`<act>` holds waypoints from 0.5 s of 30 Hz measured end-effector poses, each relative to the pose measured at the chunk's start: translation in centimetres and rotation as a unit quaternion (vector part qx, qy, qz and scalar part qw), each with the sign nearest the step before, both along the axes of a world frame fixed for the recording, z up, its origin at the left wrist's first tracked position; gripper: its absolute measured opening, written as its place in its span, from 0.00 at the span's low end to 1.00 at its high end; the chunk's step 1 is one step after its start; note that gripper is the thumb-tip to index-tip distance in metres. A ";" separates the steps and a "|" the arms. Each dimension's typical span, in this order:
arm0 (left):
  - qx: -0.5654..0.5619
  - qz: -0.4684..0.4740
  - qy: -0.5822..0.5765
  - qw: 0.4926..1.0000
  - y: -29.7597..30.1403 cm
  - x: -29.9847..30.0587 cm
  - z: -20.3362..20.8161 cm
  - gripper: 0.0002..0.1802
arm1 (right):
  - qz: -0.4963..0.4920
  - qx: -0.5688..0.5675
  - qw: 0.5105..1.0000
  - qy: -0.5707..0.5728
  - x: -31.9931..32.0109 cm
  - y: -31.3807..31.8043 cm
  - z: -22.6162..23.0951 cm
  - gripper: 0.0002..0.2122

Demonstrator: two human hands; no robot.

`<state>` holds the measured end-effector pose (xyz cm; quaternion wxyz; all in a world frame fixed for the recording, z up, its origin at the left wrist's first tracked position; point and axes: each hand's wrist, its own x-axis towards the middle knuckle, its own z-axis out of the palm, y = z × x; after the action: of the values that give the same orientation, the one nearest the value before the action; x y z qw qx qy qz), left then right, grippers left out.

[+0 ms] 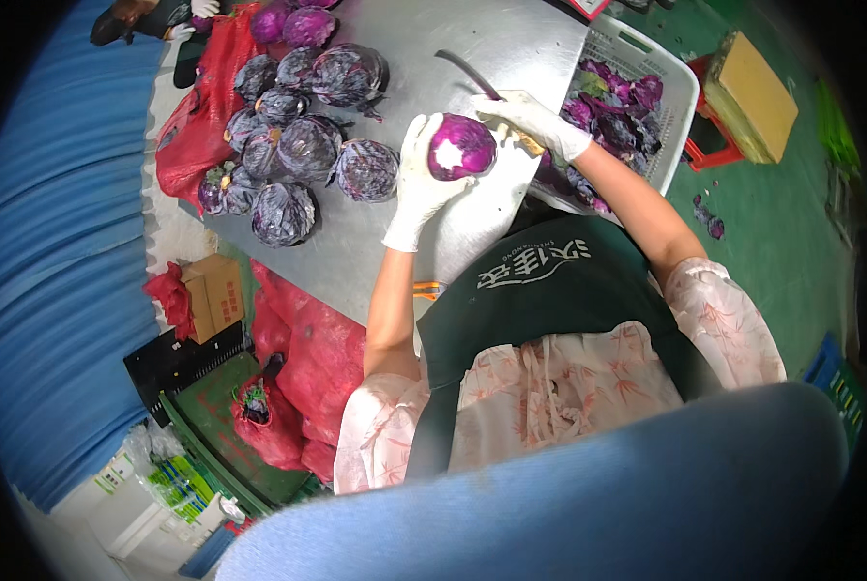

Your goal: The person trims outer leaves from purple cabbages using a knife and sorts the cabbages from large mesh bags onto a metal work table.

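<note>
My left hand (416,184), in a white glove, is wrapped round a peeled red cabbage (472,143) just above the metal table (433,29). The cabbage is glossy purple, and its pale cut stem faces up. In my right hand (535,121), also gloved, is a knife (467,72) with a dark curved blade pointing away to the left; its light brown handle end shows below the palm. The blade is apart from the cabbage. Left of my left hand lie several dull, unpeeled red cabbages (307,147).
Peeled cabbages (307,27) and a red mesh bag (201,126) occupy the far left. A white crate (683,107) of purple leaves stands right, beside a yellow block (758,97) on a red stool. Red sacks (322,334) sit near left. Another person's gloved hands (204,8) show far left.
</note>
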<state>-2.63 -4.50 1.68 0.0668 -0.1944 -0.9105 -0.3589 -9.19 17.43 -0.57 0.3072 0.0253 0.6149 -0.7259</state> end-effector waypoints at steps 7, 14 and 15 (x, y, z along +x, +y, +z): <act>0.117 0.060 -0.143 0.981 0.6 3.0 -4.9 0.61 | 0.036 0.035 0.992 0.119 4.5 -0.4 -3.9 0.19; 0.222 0.182 -0.228 0.930 1.5 4.3 -5.6 0.62 | 0.025 -0.010 0.989 0.143 7.2 0.5 -6.5 0.12; 0.228 0.165 -0.211 0.936 1.0 4.3 -6.5 0.61 | 0.022 -0.017 0.993 0.113 7.1 1.2 -7.0 0.12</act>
<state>1.67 -3.54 -4.81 -0.0255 0.0595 -0.8167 -0.5734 -2.14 18.59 -7.53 0.2521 -0.0753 0.6335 -0.7276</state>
